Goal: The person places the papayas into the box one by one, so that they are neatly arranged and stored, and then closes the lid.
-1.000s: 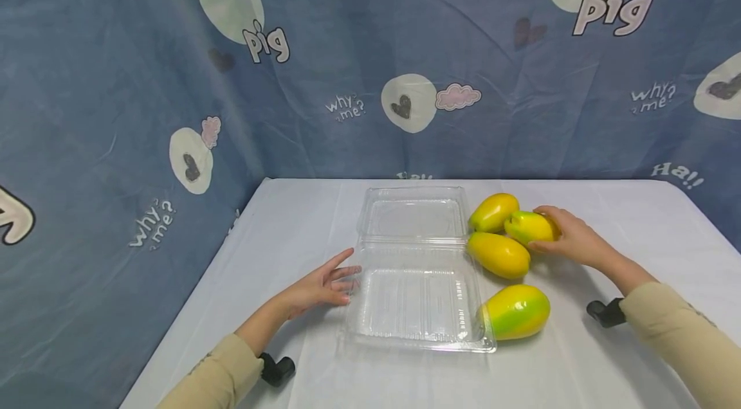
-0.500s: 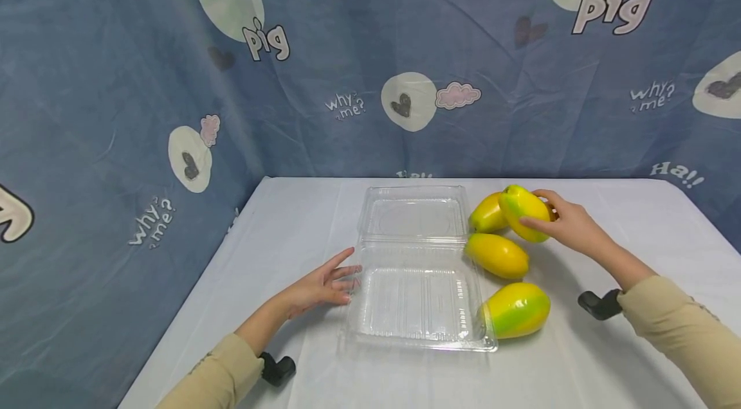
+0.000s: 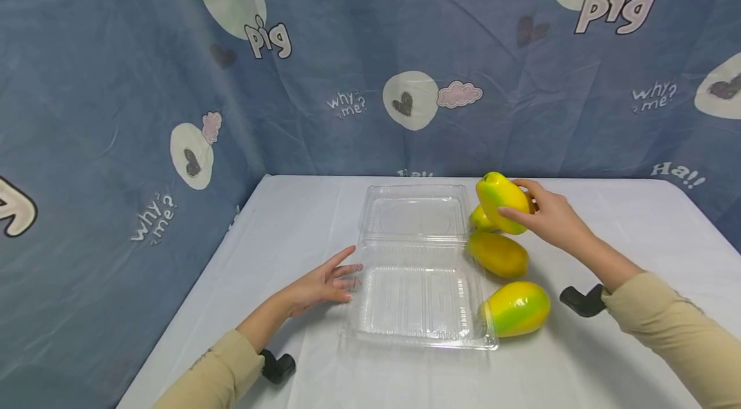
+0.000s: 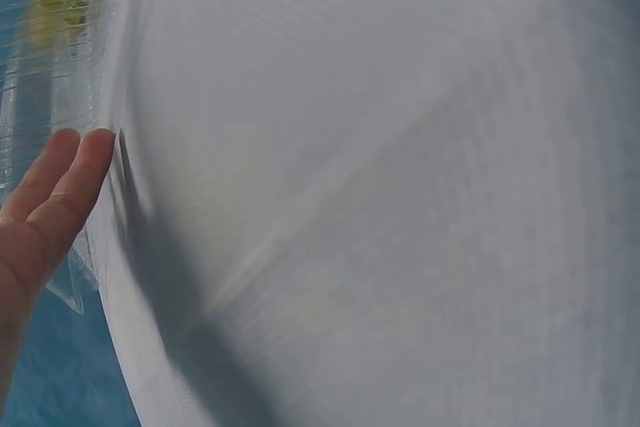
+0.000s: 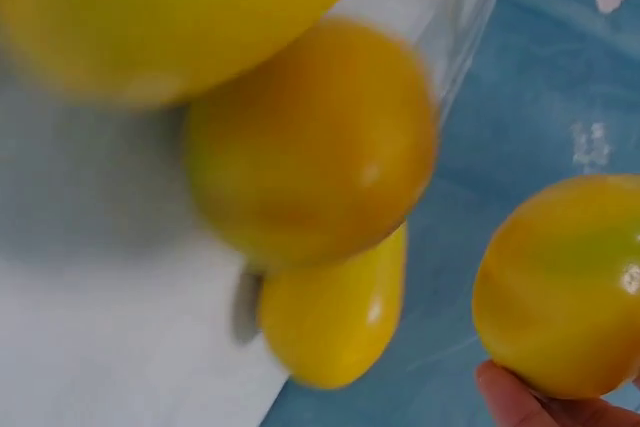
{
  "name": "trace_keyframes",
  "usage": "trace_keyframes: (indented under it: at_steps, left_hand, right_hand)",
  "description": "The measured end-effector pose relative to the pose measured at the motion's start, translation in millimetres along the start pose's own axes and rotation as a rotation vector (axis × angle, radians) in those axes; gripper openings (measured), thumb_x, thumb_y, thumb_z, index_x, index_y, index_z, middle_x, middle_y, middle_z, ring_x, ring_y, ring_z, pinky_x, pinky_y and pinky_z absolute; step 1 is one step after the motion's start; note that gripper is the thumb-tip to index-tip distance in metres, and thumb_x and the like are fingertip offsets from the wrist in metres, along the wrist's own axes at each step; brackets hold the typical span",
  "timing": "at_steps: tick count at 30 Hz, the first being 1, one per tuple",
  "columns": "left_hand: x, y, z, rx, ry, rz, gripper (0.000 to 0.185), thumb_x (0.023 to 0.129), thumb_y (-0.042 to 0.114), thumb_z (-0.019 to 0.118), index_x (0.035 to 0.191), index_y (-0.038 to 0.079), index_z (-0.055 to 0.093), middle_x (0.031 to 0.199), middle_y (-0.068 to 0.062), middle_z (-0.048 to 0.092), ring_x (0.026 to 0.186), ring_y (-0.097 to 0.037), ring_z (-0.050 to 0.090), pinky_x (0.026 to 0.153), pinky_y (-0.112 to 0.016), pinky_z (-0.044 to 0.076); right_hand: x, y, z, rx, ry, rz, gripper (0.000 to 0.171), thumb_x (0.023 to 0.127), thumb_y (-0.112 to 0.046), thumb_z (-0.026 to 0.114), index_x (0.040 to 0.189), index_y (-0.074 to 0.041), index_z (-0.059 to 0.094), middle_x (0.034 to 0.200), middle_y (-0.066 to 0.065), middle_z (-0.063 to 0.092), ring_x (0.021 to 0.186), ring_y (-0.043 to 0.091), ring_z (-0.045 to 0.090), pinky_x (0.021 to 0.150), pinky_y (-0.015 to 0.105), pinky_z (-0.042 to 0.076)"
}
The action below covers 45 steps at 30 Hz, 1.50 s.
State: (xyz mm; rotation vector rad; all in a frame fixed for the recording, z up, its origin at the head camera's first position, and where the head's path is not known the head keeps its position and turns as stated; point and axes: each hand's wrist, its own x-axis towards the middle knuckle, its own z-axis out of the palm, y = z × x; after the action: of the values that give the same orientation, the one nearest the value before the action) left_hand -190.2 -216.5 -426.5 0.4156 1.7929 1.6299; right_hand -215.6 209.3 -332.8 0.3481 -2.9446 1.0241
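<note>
My right hand (image 3: 550, 213) grips a yellow-green papaya (image 3: 502, 202) and holds it in the air over a papaya lying at the back. The held papaya (image 5: 565, 287) also shows in the right wrist view, fingertips under it. Beside the clear plastic clamshell box (image 3: 417, 335), my left hand (image 3: 324, 287) has its fingers spread, the tips at the box's left edge. In the left wrist view, two straight fingers (image 4: 75, 182) lie against the box's side. The box lies open flat, its lid (image 3: 413, 216) toward the back.
A yellow papaya (image 3: 498, 254) lies right of the box's hinge. Another papaya (image 3: 518, 309), streaked green, sits at the box's front right corner. The back papaya (image 3: 480, 219) is partly hidden. A white cloth (image 3: 312, 222) covers the table, with a blue printed curtain (image 3: 324, 139) behind.
My right hand has lifted the papaya off the table and carried it up and left. The left hand and the box have stayed in place.
</note>
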Motion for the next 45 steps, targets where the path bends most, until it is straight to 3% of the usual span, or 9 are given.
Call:
trace_keyframes:
  at_steps: [9,17,30,39,45]
  left_hand:
    - [-0.3,3.0,-0.4,0.014,0.011,-0.006,0.095,0.083,0.005,0.064,0.148,0.020,-0.003,0.150,-0.022,0.013,0.134,-0.039,0.024,0.094,-0.037,0.043]
    - [-0.3,5.3,-0.7,0.011,0.019,-0.010,0.095,0.082,0.004,0.065,0.148,0.020,-0.001,0.150,-0.022,0.014,0.134,-0.038,0.026,0.093,-0.035,0.044]
    - [0.4,4.2,1.3,0.026,0.017,-0.027,0.096,0.083,0.007,0.065,0.148,0.021,-0.005,0.151,-0.020,0.013,0.134,-0.037,0.026,0.097,-0.040,0.041]
    - [0.0,3.1,0.6,0.030,0.025,-0.030,0.096,0.083,0.007,0.065,0.148,0.022,-0.005,0.151,-0.020,0.015,0.133,-0.037,0.028,0.095,-0.040,0.042]
    - [-0.9,3.9,0.5,0.039,0.038,-0.035,0.095,0.083,0.005,0.064,0.148,0.023,-0.003,0.151,-0.018,0.017,0.132,-0.036,0.031,0.096,-0.041,0.042]
  right_hand:
    - [1.9,-34.7,6.7,0.042,-0.035,-0.037,0.075,0.084,-0.055,0.055,0.138,-0.007,0.032,0.117,0.019,0.056,0.101,0.032,0.055,0.080,0.042,0.051]
    - [8.2,-51.6,18.9,0.056,-0.066,-0.084,0.073,0.083,-0.055,0.056,0.137,-0.010,0.034,0.121,0.017,0.055,0.105,0.032,0.054,0.087,0.047,0.046]
    - [11.3,-76.7,42.3,0.009,-0.130,-0.086,0.075,0.081,-0.059,0.056,0.135,-0.011,0.038,0.100,0.010,0.063,0.080,0.019,0.055,0.070,0.031,0.044]
    - [20.4,-87.1,65.0,0.033,-0.224,-0.074,0.072,0.081,-0.054,0.060,0.135,-0.009,0.039,0.094,0.007,0.063,0.075,0.017,0.055,0.067,0.029,0.045]
    - [20.3,-93.7,77.8,0.037,-0.235,-0.108,0.066,0.081,-0.048,0.062,0.130,-0.008,0.043,0.089,0.007,0.064,0.069,0.017,0.053,0.060,0.027,0.043]
